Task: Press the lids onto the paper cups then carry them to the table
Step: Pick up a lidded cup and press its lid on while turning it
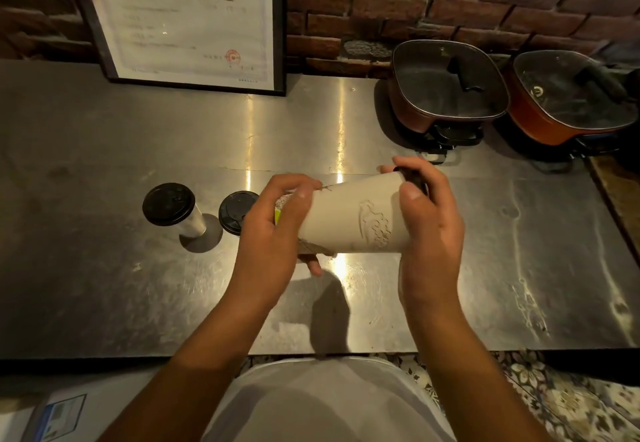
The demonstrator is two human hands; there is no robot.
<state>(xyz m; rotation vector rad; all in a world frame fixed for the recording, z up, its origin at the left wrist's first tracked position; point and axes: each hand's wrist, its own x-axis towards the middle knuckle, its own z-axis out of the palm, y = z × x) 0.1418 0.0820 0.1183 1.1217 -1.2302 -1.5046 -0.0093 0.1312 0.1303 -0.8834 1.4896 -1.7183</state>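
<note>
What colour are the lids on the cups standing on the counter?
Black lids, both, seen clearest in the head view.

A scratched steel counter [138, 136] with bright light streaks, set against a brick wall. On it at left, two white paper cups with black lids, one [173, 209] just beside the other [235, 211]. At the back, a framed certificate [183, 19] leaning upright; at back right, two square electric pots with glass lids, one [446, 88] close beside the other [568, 102].
</note>
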